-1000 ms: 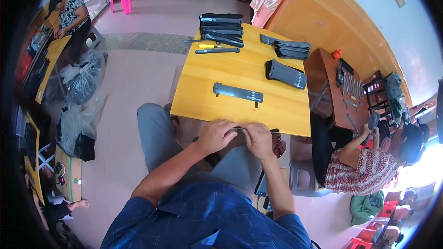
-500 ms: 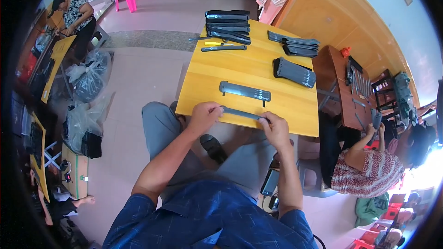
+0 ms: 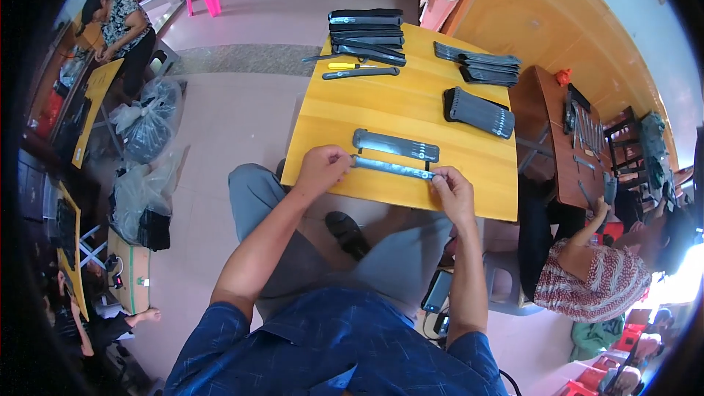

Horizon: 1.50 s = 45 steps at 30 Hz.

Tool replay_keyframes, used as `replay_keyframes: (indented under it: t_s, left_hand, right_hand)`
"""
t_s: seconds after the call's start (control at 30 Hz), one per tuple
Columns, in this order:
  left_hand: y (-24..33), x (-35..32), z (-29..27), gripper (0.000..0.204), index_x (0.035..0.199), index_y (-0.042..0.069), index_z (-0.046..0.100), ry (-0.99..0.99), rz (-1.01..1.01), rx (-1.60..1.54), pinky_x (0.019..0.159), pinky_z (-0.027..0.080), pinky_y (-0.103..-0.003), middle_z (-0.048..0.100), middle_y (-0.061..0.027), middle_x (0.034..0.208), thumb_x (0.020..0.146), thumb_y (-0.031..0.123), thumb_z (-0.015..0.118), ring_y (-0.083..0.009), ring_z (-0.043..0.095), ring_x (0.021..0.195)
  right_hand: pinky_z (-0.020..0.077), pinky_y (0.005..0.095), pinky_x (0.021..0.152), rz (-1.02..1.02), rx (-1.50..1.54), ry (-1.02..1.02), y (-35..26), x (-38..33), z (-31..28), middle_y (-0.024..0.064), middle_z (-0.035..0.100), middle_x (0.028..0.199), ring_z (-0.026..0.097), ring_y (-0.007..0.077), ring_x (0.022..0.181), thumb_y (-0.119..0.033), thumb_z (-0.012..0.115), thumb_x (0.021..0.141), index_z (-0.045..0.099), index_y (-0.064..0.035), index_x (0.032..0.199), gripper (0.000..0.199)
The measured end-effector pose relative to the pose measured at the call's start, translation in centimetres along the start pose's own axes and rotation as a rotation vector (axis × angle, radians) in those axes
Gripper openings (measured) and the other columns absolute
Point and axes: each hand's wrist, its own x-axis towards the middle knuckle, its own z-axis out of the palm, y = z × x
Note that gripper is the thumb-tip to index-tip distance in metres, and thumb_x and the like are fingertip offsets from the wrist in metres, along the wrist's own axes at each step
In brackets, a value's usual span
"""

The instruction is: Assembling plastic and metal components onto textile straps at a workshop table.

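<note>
My left hand (image 3: 325,169) pinches the left end of a narrow dark strip (image 3: 392,168), and my right hand (image 3: 454,192) pinches its right end. The strip is stretched level just above the near edge of the yellow table (image 3: 315,121), its shiny face turned up. Right behind it lies a wider flat dark panel (image 3: 396,144) with a row of light marks at its right end. Small black tabs stick out under that panel. My fingertips hide both ends of the strip.
Strips are stacked at the table's far left (image 3: 365,29), beside a yellow-handled screwdriver (image 3: 342,66) and a single strip (image 3: 359,73). Panels lie in a stack (image 3: 480,112) and a pile (image 3: 490,67) at right. A co-worker (image 3: 594,271) sits at right; plastic bags (image 3: 147,121) rest at left.
The strip has tilted so its shiny, marked face now shows, and it sits slightly closer to the panel. My right hand has shifted a little to the right. The whole view has moved slightly.
</note>
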Motion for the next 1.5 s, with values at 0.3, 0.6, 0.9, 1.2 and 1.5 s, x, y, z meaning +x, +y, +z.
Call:
replay_keyframes:
  t_s: [0.3,0.6,0.9,1.2,1.5]
  left_hand:
    - [0.0,1.8,-0.1,0.017,0.084,0.001,0.073,0.089,0.024,0.121,0.057,0.051,-0.030,0.069,-0.0061,0.067,0.088,0.018,0.074,-0.0129,0.067,0.059]
    - [0.2,3.4,0.6,0.019,0.083,0.003,0.073,0.116,0.088,0.370,0.067,0.054,-0.039,0.071,-0.0137,0.075,0.085,0.022,0.073,-0.0288,0.070,0.070]
    - [0.4,4.3,0.3,0.023,0.083,0.004,0.074,0.139,0.113,0.548,0.072,0.056,-0.045,0.072,-0.0155,0.080,0.087,0.026,0.070,-0.0350,0.071,0.077]
    - [0.6,5.1,0.2,0.026,0.086,0.004,0.076,0.099,0.075,0.583,0.078,0.056,-0.048,0.073,-0.0176,0.084,0.087,0.028,0.067,-0.0368,0.071,0.083]
    - [0.3,5.9,0.4,0.026,0.085,0.004,0.076,0.076,0.057,0.696,0.080,0.056,-0.050,0.073,-0.0189,0.086,0.087,0.027,0.065,-0.0385,0.070,0.085]
  right_hand:
    - [0.0476,0.0202,0.067,0.043,0.091,0.024,0.8,1.9,-0.1,-0.0010,0.066,0.084,0.058,0.0058,0.073,-0.007,0.063,0.101,0.066,-0.0002,0.107,0.009]
    - [0.0439,0.0213,0.059,0.055,0.127,0.105,1.0,3.0,0.0,-0.0042,0.061,0.075,0.053,0.0035,0.065,-0.007,0.068,0.098,0.068,-0.0004,0.101,0.008]
    - [0.0462,0.0217,0.059,0.071,0.067,0.106,1.2,3.9,0.3,-0.0026,0.064,0.074,0.055,0.0046,0.064,-0.010,0.066,0.099,0.069,-0.0008,0.101,0.009]
    - [0.0479,0.0212,0.062,0.103,0.099,0.093,1.0,4.0,0.3,-0.0013,0.066,0.080,0.057,0.0052,0.067,-0.010,0.064,0.100,0.068,-0.0008,0.103,0.010]
    - [0.0500,0.0219,0.064,0.120,0.065,0.101,1.5,4.3,0.2,-0.0003,0.067,0.080,0.059,0.0060,0.068,-0.010,0.065,0.099,0.070,-0.0006,0.103,0.011]
